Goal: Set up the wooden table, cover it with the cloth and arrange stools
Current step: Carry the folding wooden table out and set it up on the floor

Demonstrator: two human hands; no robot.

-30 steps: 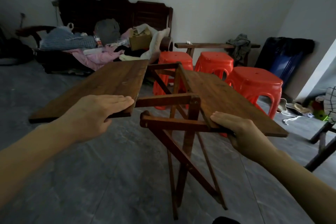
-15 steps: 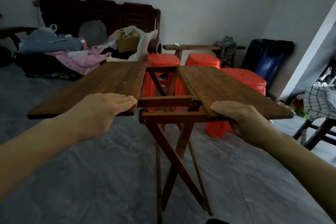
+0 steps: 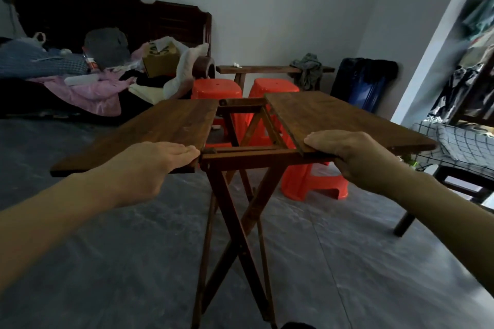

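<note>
Folding wooden table [image 3: 235,157]: mid-room on crossed legs, two leaves level, gap between. Left hand [image 3: 149,165] grip clasps left leaf [image 3: 160,131]; right hand [image 3: 355,157] clasps right leaf [image 3: 334,117]. Red stools [image 3: 217,91] behind.

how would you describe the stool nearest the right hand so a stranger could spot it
Start at the folding wooden table in mid-room, its two leaves held apart. Below the right leaf, past the right hand, stands an orange plastic stool. The other orange stools stand further back, near the bench by the wall.
</note>
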